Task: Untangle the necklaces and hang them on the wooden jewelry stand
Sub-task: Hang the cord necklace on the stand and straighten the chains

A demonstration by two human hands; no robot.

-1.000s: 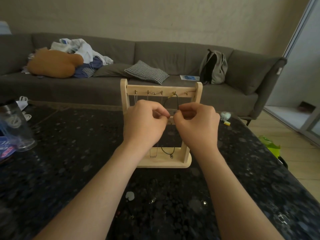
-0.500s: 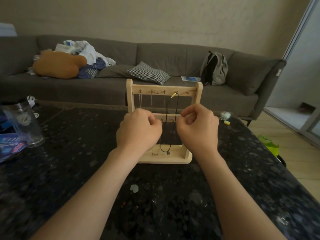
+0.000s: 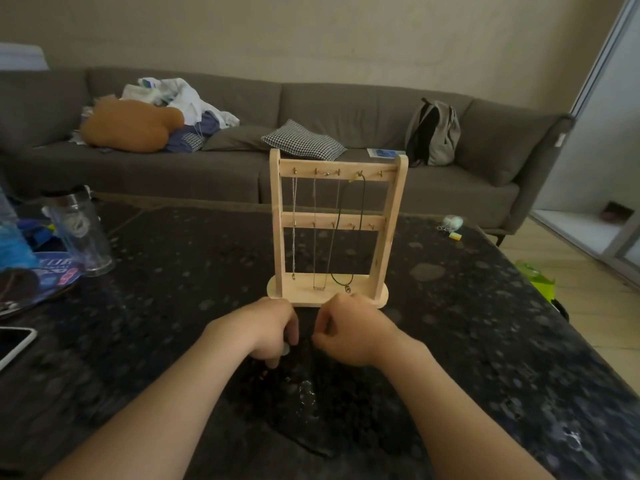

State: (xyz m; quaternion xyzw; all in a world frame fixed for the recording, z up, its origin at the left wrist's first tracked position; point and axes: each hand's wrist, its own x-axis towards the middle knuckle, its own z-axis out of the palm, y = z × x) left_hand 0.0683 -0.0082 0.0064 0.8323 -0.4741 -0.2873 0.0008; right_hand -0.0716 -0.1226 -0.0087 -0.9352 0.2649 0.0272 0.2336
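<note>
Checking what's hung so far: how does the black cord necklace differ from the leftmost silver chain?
The black cord is dark and thicker; the silver chain is pale and fine. The cord hangs right of centre, the chain from the far-left hook. The cord opens into a loop; the chain drops straight. Both hang from the top bar of the stand.

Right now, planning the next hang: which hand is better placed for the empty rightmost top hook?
Probably the right hand: it lies nearer the empty hook at the right end of the wooden jewelry stand; the left hand would cross the black cord necklace.
</note>
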